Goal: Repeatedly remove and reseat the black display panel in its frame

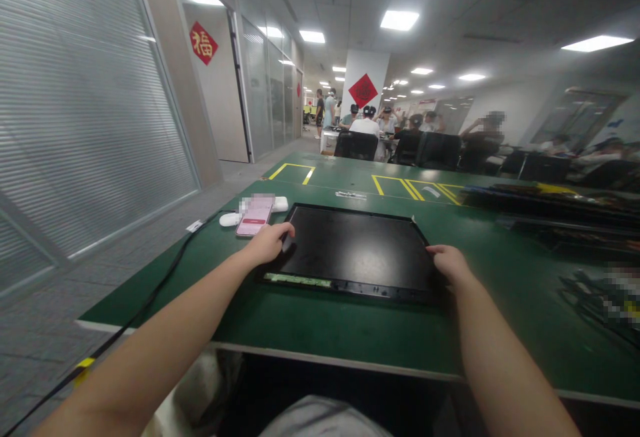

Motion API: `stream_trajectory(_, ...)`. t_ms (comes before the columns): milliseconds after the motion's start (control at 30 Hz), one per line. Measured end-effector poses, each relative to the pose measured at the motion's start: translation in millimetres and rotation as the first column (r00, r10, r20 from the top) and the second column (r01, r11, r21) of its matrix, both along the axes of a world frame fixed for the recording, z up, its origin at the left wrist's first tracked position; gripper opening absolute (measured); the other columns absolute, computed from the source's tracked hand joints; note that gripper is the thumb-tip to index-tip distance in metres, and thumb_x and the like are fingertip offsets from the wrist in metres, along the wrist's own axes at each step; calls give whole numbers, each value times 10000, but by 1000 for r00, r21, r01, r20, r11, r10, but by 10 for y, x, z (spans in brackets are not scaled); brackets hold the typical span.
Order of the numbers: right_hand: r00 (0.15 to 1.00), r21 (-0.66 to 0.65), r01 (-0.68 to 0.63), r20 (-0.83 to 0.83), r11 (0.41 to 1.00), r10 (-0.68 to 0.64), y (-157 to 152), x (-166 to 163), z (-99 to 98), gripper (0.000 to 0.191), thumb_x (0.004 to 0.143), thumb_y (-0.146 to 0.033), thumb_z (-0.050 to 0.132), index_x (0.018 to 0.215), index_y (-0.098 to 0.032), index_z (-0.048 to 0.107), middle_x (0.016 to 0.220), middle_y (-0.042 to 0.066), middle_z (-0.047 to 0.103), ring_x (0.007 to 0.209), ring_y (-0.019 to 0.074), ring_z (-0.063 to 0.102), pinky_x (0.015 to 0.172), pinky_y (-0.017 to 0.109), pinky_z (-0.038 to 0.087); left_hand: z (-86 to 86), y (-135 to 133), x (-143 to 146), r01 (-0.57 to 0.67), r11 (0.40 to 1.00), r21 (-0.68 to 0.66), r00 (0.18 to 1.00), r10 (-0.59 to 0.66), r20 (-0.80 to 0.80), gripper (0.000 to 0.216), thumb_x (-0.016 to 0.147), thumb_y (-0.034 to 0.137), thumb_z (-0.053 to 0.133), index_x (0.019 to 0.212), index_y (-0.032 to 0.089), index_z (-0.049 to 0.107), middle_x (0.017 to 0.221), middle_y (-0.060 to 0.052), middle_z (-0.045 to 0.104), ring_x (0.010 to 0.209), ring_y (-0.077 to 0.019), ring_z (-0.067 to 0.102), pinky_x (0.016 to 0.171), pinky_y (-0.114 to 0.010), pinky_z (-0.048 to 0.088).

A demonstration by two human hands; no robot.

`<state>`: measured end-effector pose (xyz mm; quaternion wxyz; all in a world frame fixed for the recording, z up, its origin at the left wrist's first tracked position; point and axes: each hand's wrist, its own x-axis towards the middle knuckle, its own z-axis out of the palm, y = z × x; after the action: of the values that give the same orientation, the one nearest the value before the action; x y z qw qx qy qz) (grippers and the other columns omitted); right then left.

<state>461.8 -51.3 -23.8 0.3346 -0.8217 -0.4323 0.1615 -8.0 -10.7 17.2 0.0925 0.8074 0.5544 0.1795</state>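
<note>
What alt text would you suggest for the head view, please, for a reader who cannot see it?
Two bare hands, left hand and right hand, rest on opposite side edges of a black flat panel lying on a green table. A phone lies beside the left hand.

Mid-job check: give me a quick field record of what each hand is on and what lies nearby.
left hand: on left edge of the black panel, fingers curled
right hand: on the panel's right edge
grip: cannot tell whether either hand clasps
panel position: lies flat on green table
phone: screen lit pink, just beyond left hand
cable: black, runs off table's left side
</note>
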Motion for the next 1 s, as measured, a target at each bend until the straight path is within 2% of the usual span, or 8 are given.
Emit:
stream_trajectory(200,999,-30,15,-42,999,-16,0,1,3,498,691,-3,507,1090,-155,763,1115,128,735,1020,245,684,840,296,521,-5,7,-6,-11,1000,-4,1000,11,15,451,718,-32,431,984,227,687,902,-38,704,848,-231,620,779,-296,436)
stream_trajectory(400,1000,-30,11,-27,999,-12,11,8,-9,496,693,0,500,1089,-138,766,1111,142,735,1015,249,683,859,308,518,-49,43,-29,-16,1000,-7,999,16,30,432,712,-23,442,971,230,679,778,-20,640,797,-228,587,715,-291,420)
stream_trajectory(533,999,-38,14,-30,999,-15,18,23,-22,509,689,-10,499,1099,-154,763,1101,127,739,995,246,689,848,308,521,-73,54,-46,-25,1000,-6,999,25,39,446,718,-13,451,1000,234,693,782,-21,640,805,-228,592,737,-299,440)
stream_trajectory(600,1000,-37,16,-20,999,-17,24,35,-31,505,683,-12,505,1089,-159,765,1101,124,739,996,247,688,850,308,519,-90,57,-47,-35,999,-2,999,35,37,464,727,-9,446,1028,228,707,843,-41,682,867,-246,613,797,-327,463)
stream_trajectory(700,1000,-29,8,-5,1000,-8,32,57,-50,481,666,-16,531,1054,-168,771,1068,125,745,967,246,694,829,302,522,-132,69,-45,-5,1000,26,997,3,76,489,732,-10,435,1066,204,721,1044,-77,729,1032,-273,632,935,-382,466)
stream_trajectory(800,1000,-25,-15,0,1000,15,34,76,-68,455,660,-39,553,1027,-189,776,1017,114,754,905,235,705,778,289,531,-190,92,-40,40,995,91,992,-51,116,524,719,-28,425,1098,184,720,1286,-99,661,1227,-265,581,1073,-392,413)
stream_trajectory(867,1000,-33,-26,2,999,26,32,79,-71,449,665,-58,554,1027,-201,777,997,107,757,877,227,708,742,276,532,-230,109,-34,17,994,109,994,-28,108,548,720,-35,424,1135,174,714,1380,-118,597,1304,-266,536,1117,-398,385)
stream_trajectory(1000,1000,-53,-21,4,998,22,20,60,-47,471,659,-79,544,1059,-186,771,1022,109,755,888,229,707,717,270,529,-287,128,-20,-79,995,66,996,77,43,557,759,-34,418,1207,156,690,1410,-162,570,1377,-303,473,1141,-450,360)
